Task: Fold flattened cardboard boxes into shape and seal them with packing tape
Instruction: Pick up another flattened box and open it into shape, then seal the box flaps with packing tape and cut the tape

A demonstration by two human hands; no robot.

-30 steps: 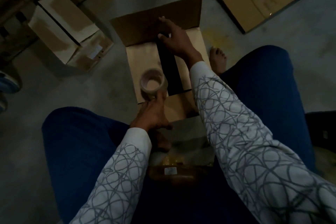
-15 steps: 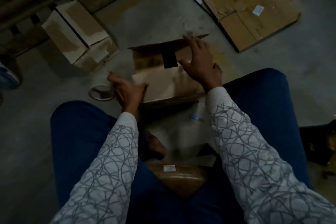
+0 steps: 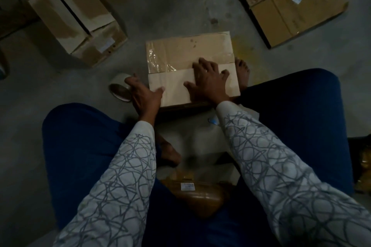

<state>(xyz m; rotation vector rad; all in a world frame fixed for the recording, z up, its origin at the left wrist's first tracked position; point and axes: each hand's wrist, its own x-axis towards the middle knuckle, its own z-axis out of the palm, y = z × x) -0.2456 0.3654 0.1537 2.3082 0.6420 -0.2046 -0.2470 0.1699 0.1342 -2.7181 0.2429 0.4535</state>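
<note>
Cardboard box [image 3: 190,50] stood on the floor [image 3: 180,6] at 12 o'clock from the person, between the blue-trousered legs [image 3: 84,136], with its top flaps down and meeting at a cross seam [image 3: 180,71].

Nearest, at 6 o'clock: brown wrapped package [image 3: 192,198], not in use.

Right grip [image 3: 208,81] lay flat on the box top, fingers straight and spread across the seam, clasping nothing. Judged: its weight kept both flaps level so tape could bridge them.

Left grip [image 3: 143,96] was at 9 o'clock of the box. Its thumb splayed onto the near flap's left edge. Its fingers reached out over the tape roll [image 3: 119,89], which lay on the floor just beside the box; they looked extended, not closed round it. Judged: roll parked within reach for the next strip.

Clear tape strip [image 3: 158,62] showed gloss at the seam's left part only; the rest was too dim to tell. Sealing judged unfinished.

Bare foot [image 3: 242,69] touched the box at 3 o'clock, likely bracing it.

Far: folded box [image 3: 80,18] at 10 o'clock and flattened cardboard [image 3: 291,2] at 1 o'clock, both well apart.
</note>
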